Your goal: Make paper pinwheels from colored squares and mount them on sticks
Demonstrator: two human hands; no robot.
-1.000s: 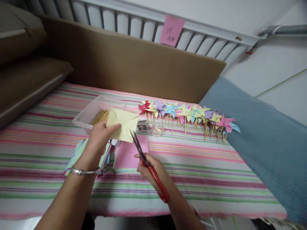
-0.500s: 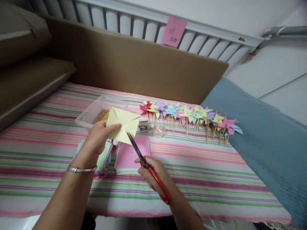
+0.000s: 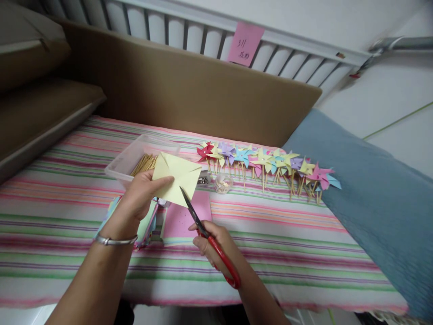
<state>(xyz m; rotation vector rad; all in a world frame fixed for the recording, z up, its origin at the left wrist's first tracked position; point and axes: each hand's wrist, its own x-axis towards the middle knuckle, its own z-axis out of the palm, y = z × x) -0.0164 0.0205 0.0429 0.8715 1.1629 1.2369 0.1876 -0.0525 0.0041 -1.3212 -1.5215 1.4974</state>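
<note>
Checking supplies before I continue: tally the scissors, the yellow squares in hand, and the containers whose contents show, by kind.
Scissors: 1
Yellow square: 1 visible
Stick bin: 1
Small box: 1
Round tub: 1
Total: 5

1. Matt, smooth paper in the pale yellow square sheet [image 3: 185, 174].
2. Dark metal with a dull sheen in the slender pointed scissor blades [image 3: 191, 208]; glossy, plastic-looking finish on the red looped scissor handles [image 3: 225, 260].
3. Smooth, faintly shiny plastic in the clear rectangular box [image 3: 118, 173]; matt, wood-like material in the thin tan sticks [image 3: 144, 165] inside.
4. Polished metal in the slim silver-coloured round bangle [image 3: 117, 241].
5. Matt paper in the many-coloured star-shaped pinwheels [image 3: 263, 159].
6. Matt cloth in the pink, green and white striped cover [image 3: 270, 234].
</note>
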